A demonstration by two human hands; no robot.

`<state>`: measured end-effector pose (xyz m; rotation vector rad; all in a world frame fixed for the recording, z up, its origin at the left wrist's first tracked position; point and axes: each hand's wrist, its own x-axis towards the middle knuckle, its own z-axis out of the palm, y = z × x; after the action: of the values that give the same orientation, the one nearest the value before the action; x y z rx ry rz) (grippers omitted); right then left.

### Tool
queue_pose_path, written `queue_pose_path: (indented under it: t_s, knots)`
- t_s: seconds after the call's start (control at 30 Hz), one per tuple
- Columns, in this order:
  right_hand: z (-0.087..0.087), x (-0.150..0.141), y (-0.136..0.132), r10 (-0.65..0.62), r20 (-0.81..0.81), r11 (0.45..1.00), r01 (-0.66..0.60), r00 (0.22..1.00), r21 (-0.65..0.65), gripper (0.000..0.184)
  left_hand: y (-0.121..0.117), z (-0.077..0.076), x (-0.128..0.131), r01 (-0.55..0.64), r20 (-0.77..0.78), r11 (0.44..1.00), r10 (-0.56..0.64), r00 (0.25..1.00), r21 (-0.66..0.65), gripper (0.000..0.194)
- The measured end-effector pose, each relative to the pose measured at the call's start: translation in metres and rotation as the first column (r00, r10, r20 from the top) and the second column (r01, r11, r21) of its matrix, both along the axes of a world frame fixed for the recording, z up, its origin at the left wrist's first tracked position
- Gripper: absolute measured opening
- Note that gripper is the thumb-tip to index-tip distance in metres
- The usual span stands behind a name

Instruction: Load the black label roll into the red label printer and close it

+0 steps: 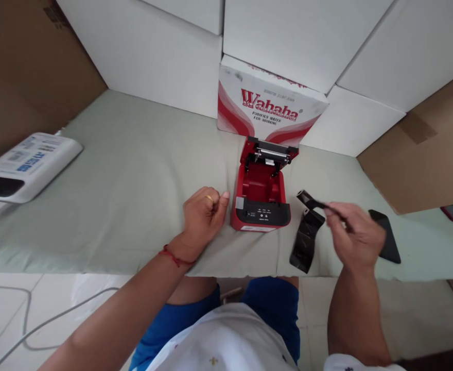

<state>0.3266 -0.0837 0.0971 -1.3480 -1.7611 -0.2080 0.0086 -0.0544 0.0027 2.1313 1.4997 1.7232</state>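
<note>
A small red printer stands on the pale green cloth with its lid open, showing an empty red bay and a black front panel. My left hand rests on the cloth just left of it, fingers curled in a loose fist with nothing in it. My right hand is to the right of the printer and pinches a black strip that curls upward. A second black glossy piece lies on the cloth under that strip.
A black phone lies right of my right hand. A Wahaha carton and white boxes stand behind the printer. A brown carton sits at right, a white flat device at far left. The table's front edge is near my knees.
</note>
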Motion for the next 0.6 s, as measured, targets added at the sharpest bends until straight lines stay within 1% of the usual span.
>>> queue_pose_path:
  t_s: [0.03,0.07,0.1,0.13,0.17,0.2,0.23,0.27,0.3,0.33,0.37,0.4,0.43,0.47,0.53,0.6]
  knots:
    - [-0.007,0.0,-0.006,0.082,0.043,0.996,-0.081,0.996,-0.033,0.012,0.0,0.001,0.0,-0.01,0.011,1.0,0.01,1.0,-0.01,0.05]
    - [-0.013,0.002,-0.013,0.192,0.086,0.977,-0.182,0.978,-0.114,0.015,0.0,0.001,-0.001,-0.016,0.018,1.0,0.017,1.0,-0.018,0.049]
    - [-0.02,0.004,-0.021,0.307,0.108,0.936,-0.279,0.946,-0.215,0.018,0.0,0.001,-0.001,-0.019,0.024,0.999,0.02,1.0,-0.026,0.047]
    - [-0.025,0.007,-0.029,0.414,0.103,0.873,-0.362,0.904,-0.326,0.022,0.0,0.001,-0.001,-0.019,0.03,0.999,0.02,0.999,-0.034,0.044]
    - [-0.03,0.011,-0.036,0.502,0.071,0.795,-0.428,0.862,-0.429,0.028,0.0,0.001,-0.001,-0.014,0.036,0.999,0.016,0.999,-0.043,0.04]
    - [-0.033,0.016,-0.042,0.554,0.024,0.724,-0.467,0.832,-0.508,0.034,0.0,0.0,-0.001,-0.006,0.043,0.999,0.009,0.999,-0.051,0.035]
    - [-0.036,0.021,-0.046,0.554,-0.019,0.69,-0.473,0.832,-0.548,0.037,0.0,-0.001,-0.001,0.005,0.047,0.998,-0.002,0.999,-0.059,0.029]
    - [-0.037,0.027,-0.048,0.501,-0.045,0.712,-0.441,0.864,-0.546,0.036,0.0,-0.002,-0.002,0.018,0.048,0.998,-0.015,0.999,-0.067,0.024]
    - [-0.039,0.033,-0.047,0.398,-0.054,0.78,-0.369,0.916,-0.506,0.031,0.001,-0.004,-0.002,0.031,0.046,0.997,-0.028,0.999,-0.072,0.023]
    - [-0.04,0.039,-0.044,0.264,-0.048,0.859,-0.258,0.963,-0.442,0.026,0.001,-0.006,-0.003,0.043,0.039,0.996,-0.04,0.998,-0.072,0.024]
    - [-0.042,0.045,-0.038,0.125,-0.028,0.916,-0.126,0.992,-0.38,0.024,0.002,-0.008,-0.004,0.053,0.027,0.996,-0.052,0.998,-0.067,0.026]
    - [-0.045,0.049,-0.03,0.008,0.001,0.942,-0.007,1.0,-0.334,0.026,0.003,-0.009,-0.005,0.062,0.011,0.996,-0.061,0.998,-0.059,0.028]
    - [-0.048,0.053,-0.022,-0.067,0.034,0.947,0.074,0.997,-0.313,0.03,0.004,-0.011,-0.005,0.069,-0.009,0.996,-0.069,0.998,-0.05,0.029]
    - [-0.052,0.056,-0.013,-0.099,0.068,0.941,0.116,0.993,-0.319,0.035,0.005,-0.013,-0.006,0.075,-0.033,0.996,-0.076,0.997,-0.044,0.03]
    - [-0.061,0.059,0.003,-0.08,0.125,0.918,0.122,0.989,-0.378,0.042,0.007,-0.015,-0.006,0.086,-0.087,0.995,-0.09,0.992,-0.05,0.028]
    - [-0.067,0.06,0.015,-0.042,0.161,0.891,0.109,0.986,-0.44,0.043,0.008,-0.017,-0.006,0.092,-0.129,0.993,-0.102,0.986,-0.08,0.026]
